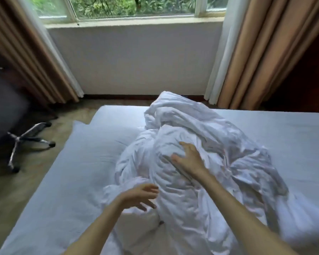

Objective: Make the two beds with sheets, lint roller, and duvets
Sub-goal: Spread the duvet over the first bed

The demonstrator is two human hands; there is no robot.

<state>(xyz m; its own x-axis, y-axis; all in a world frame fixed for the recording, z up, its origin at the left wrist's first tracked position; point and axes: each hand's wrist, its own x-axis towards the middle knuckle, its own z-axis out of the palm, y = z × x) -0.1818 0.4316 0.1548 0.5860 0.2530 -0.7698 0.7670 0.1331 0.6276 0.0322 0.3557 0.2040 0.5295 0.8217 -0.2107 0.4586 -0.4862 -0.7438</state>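
A crumpled white duvet lies heaped in the middle of the bed, which is covered by a smooth white sheet. My right hand rests on top of the heap with fingers spread. My left hand hovers at the heap's near left side, fingers relaxed and apart, holding nothing. A white pillow lies flat at the left, partly under the duvet. No lint roller shows.
A black office chair with a chrome star base stands on the carpet left of the bed. Beyond the bed are a white wall under a window and tan curtains on both sides.
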